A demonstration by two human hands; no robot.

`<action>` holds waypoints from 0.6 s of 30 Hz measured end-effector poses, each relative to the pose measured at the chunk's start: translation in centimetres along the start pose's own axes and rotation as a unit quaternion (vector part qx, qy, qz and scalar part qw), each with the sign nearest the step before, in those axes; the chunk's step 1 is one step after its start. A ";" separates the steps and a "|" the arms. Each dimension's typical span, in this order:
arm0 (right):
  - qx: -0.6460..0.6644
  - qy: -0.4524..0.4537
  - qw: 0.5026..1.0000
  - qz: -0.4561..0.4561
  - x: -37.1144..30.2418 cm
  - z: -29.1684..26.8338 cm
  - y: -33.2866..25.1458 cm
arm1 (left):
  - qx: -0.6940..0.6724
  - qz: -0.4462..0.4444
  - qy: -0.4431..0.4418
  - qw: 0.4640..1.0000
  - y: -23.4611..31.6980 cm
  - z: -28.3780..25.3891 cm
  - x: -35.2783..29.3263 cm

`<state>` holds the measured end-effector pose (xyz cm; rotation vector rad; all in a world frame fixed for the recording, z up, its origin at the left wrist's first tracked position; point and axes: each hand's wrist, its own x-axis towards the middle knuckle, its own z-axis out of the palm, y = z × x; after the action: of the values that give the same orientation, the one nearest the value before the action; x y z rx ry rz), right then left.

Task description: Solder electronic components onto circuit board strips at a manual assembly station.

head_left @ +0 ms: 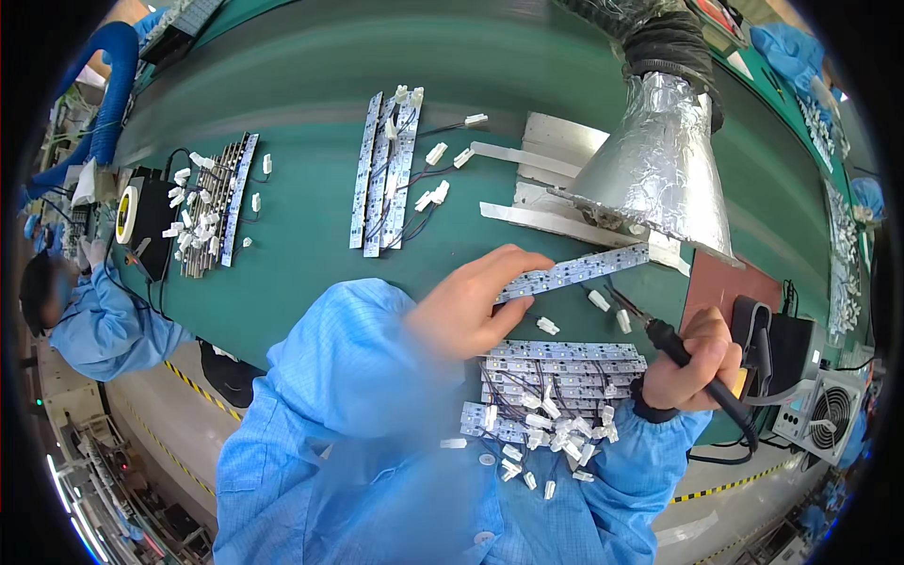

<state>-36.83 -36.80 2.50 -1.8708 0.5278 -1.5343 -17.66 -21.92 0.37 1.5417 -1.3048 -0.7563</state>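
Note:
My left hand (478,299) is closed on one end of a narrow LED circuit board strip (586,270), thumb on the near side and fingers on the far side. The strip slants up to the right, its far end close under a foil-wrapped fume hood (659,160). My right hand (699,365) grips a black soldering iron (669,341). Its tip points up-left to the strip's lower edge; I cannot tell whether it touches. White connectors (599,301) lie just below the strip. Nearer me lies a stack of similar strips (565,352) with wires and a heap of white connectors (565,435).
More wired strips (386,179) lie at the far middle, and another stack (229,202) at the left. White metal plates (556,155) sit beside the hood. A reddish mat (720,287), black holder (750,330) and fan unit (829,414) stand right. A co-worker (104,315) sits far left.

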 end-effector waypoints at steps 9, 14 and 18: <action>0.015 -0.037 0.999 -0.006 -0.1 0.8 1.0 | 0.008 -0.003 -0.006 1.000 0.1 -0.5 -0.1; -0.029 -0.015 0.999 0.008 -0.1 1.1 0.9 | 0.017 0.004 0.003 1.000 0.0 -0.4 -0.1; -0.038 -0.015 0.999 0.001 -0.1 1.1 1.1 | 0.009 0.001 0.000 1.000 0.1 -0.4 0.0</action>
<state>-35.66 -37.23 1.51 -1.9465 0.5816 -1.5007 -17.34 -21.79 0.58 1.5541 -1.3161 -0.7465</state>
